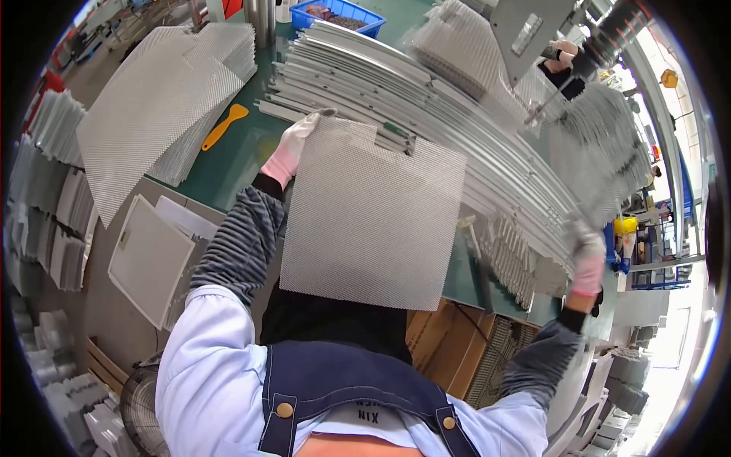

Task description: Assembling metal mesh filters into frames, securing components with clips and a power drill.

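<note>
A square sheet of silvery metal mesh (373,221) with a notch in its upper edge hangs in front of my body. My gloved left hand (293,148) is closed on its upper left corner. Off to the right, my gloved right hand (588,255) is smeared by motion, so its fingers do not show clearly. It is by the right ends of a long row of pale metal strips (457,137) on the green table, below a blurred stack of mesh (598,152). Whether the right hand holds anything cannot be made out.
Stacked mesh sheets (164,99) lie at the left beside a yellow scraper (226,127). A blue bin (339,17) stands at the back. A machine with a dark cylinder (613,34) overhangs the back right. Small metal pieces (510,255) lie right of the held sheet; a cardboard box (445,346) is below.
</note>
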Demonstrator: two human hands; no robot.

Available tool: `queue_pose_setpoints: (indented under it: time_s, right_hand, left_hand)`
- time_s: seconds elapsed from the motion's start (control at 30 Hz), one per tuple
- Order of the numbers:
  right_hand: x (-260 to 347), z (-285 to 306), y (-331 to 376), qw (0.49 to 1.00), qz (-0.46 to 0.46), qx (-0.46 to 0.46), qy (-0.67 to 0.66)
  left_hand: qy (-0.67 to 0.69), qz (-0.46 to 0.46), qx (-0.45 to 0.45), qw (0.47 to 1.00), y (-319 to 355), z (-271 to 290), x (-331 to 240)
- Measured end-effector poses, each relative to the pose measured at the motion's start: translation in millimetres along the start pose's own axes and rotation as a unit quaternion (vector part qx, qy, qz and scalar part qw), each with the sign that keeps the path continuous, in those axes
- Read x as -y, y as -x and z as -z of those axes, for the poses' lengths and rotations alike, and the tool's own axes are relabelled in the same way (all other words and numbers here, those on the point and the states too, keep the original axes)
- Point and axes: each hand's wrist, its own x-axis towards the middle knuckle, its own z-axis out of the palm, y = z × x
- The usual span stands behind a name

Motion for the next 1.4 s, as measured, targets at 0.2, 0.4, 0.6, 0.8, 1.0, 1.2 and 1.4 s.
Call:
queue_pose_setpoints:
  time_s: [0.2,0.4,0.6,0.8,1.0,1.2,1.4]
  right_hand:
    - [-64,-161,65,0.932,-0.196,0.174,-0.251]
    - [-71,-196,61,0.916,-0.232,0.204,-0.255]
    - [-75,-195,53,0.911,-0.251,0.241,-0.223]
    - [-88,-209,48,0.906,-0.241,0.217,-0.272]
    - [-88,-192,59,0.914,-0.269,0.199,-0.229]
    - [-82,-141,74,0.98,-0.012,0.199,0.005]
    - [-33,126,229,0.784,-0.208,-0.17,0.56]
  left_hand:
    - [-0.58,-0.266,0.005,0.77,-4,18,19]
    - [-0.018,0.069,-0.116,0.991,-5,-7,16]
    - [-0.079,-0.027,-0.013,0.996,5,-16,-8]
    - [0.014,0.05,-0.023,0.998,2,-19,-11]
    - [-0.553,-0.193,0.058,0.809,2,-8,3]
    - [-0.489,-0.121,0.027,0.863,-6,47,-1]
    - [-0.176,0.029,0.057,0.982,-11,-1,5]
